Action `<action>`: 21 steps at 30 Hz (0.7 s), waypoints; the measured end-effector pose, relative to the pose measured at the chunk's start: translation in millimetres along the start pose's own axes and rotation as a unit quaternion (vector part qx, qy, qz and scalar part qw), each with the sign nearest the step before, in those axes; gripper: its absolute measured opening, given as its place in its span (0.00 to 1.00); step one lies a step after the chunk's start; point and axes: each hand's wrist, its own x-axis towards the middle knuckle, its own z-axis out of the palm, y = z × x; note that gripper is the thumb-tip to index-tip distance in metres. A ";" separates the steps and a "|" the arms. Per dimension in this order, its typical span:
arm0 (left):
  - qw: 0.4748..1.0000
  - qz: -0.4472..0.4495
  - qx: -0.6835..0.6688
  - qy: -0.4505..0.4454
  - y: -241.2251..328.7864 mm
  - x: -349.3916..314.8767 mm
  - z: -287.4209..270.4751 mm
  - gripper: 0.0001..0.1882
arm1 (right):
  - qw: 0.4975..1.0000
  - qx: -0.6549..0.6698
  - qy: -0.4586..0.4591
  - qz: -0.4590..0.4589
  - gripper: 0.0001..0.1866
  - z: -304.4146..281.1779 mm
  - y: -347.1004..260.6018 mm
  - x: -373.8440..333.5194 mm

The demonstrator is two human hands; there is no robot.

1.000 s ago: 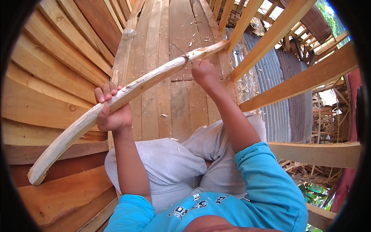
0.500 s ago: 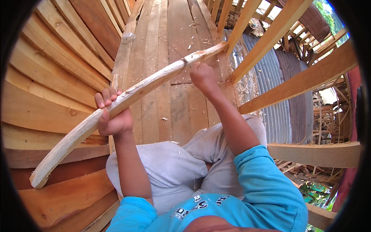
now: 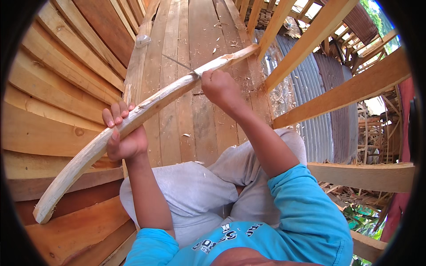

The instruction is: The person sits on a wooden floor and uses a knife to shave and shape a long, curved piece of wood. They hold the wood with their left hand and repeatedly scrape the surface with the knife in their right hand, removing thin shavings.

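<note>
A long, curved piece of pale wood (image 3: 156, 102), peeled and rough-hewn, slants across the view from lower left to upper right. My left hand (image 3: 128, 138) is wrapped round it left of its middle, fingers over the far side and thumb on the near side. My right hand (image 3: 219, 90) is closed in a fist close to the near edge of the wood, further along. From this fist a thin-bladed knife (image 3: 178, 63) reaches out to the upper left, its blade lying across the wood. The knife's handle is hidden inside the fist.
Wood shavings (image 3: 215, 50) lie scattered over the plank floor (image 3: 202, 133). A plank wall (image 3: 53, 119) rises at left; wooden railing posts (image 3: 306, 46) stand at right, near the wood's far end. A small clear plastic item (image 3: 142, 41) sits beside the wall. My crossed legs (image 3: 182, 186) are below.
My right hand has moved left and slightly down along the wood, and the knife blade now shows plainly across it. The wood and my left hand have shifted slightly left and downward.
</note>
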 end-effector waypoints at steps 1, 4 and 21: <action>1.000 -0.004 0.007 0.006 0.2 -1.0 3.8 0.16 | 0.999 0.003 0.030 0.015 0.29 -3.7 16.4 14.7; 1.000 -0.014 -0.003 -0.006 -5.1 1.7 8.3 0.16 | 0.992 0.002 0.107 0.065 0.29 -9.6 83.5 51.0; 0.999 0.009 -0.016 -0.027 -1.4 2.2 -6.5 0.16 | 0.998 0.011 0.065 0.009 0.32 30.8 40.3 23.5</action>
